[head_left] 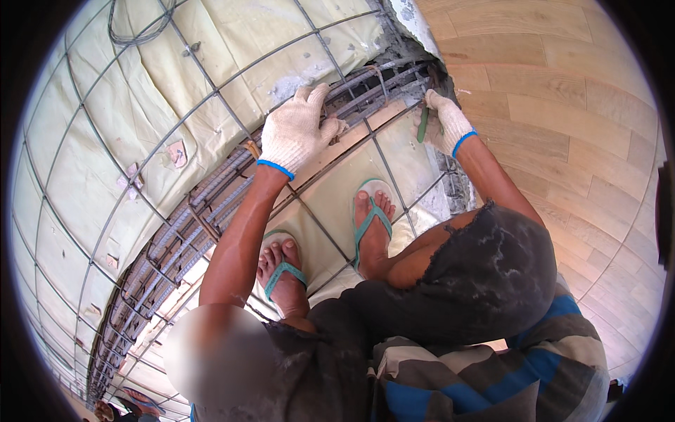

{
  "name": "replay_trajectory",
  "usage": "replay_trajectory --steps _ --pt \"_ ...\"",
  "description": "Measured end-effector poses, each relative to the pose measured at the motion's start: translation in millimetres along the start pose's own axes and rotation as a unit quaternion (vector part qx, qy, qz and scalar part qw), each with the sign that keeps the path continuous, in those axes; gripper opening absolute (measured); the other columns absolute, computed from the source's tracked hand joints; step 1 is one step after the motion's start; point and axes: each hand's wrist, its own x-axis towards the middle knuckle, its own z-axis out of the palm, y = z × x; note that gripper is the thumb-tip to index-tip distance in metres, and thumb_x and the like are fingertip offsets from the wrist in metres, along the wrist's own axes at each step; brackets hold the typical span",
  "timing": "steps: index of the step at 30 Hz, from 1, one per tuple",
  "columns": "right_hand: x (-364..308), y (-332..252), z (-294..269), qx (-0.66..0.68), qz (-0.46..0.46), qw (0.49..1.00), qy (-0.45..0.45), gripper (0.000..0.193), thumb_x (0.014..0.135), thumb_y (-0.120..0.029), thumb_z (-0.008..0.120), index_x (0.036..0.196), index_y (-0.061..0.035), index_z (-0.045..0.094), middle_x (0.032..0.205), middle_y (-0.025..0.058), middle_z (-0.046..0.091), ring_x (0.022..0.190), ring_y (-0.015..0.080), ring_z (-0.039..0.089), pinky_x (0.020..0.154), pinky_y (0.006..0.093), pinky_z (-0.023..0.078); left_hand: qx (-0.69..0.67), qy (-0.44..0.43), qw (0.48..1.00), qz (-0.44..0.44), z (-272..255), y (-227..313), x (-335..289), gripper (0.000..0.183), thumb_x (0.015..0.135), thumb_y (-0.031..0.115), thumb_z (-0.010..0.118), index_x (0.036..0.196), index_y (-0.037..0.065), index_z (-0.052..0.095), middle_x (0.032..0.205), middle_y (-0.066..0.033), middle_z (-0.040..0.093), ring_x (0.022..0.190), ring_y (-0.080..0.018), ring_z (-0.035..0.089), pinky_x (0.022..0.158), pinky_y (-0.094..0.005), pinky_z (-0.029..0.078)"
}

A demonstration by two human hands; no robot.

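My left hand (pixel 297 128), in a white knitted glove with a blue cuff, rests at the edge of a bundle of steel rebar (pixel 362 95). Its thumb and fingers are spread apart, with the fingertips partly hidden at the bars. Farther right, my right hand (pixel 448 125) wears a matching glove and is closed around a green-handled tool (pixel 422 124). The tool's head is too hidden to tell its kind. It is near the rebar's right end, beside broken concrete (pixel 408 42). A thin bent steel stirrup (pixel 382 83) crosses the bars between my hands.
A grid of thin steel bars (pixel 211 93) lies over cream sheeting (pixel 232 42). The rebar cage (pixel 176 243) runs on in a trench to the lower left. A wire coil (pixel 140 35) lies at the far left. Wood-look flooring (pixel 548 91) spans the right. My sandalled feet stand among the bars.
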Motion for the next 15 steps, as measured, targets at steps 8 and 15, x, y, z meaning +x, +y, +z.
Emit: replay_trajectory --steps 8,15 --pt "6 16 -11 0.069 -0.058 0.994 -0.068 0.031 0.111 -0.036 0.054 0.111 -0.0047 0.054 0.092 0.009 0.057 0.075 0.0235 0.059 0.067 0.0453 0.054 0.01 0.013 1.0 0.007 1 -3 0 0.062 0.095 0.042 0.069 0.143 0.005 0.058 0.13 -0.0201 0.067 0.106 -0.039 0.073 0.087 -0.0484 0.06" --pt "34 54 -18 0.226 -0.095 0.958 -0.148 0.033 0.113 -0.034 0.05 0.117 -0.0013 0.053 0.095 0.0101 0.057 0.078 0.0243 0.055 0.073 0.0447 0.05 0.0 0.019 1.0 0.011 4 0 3 0.059 0.095 0.04 0.069 0.142 0.007 0.059 0.127 -0.0188 0.068 0.104 -0.0392 0.073 0.086 -0.0483 0.06"
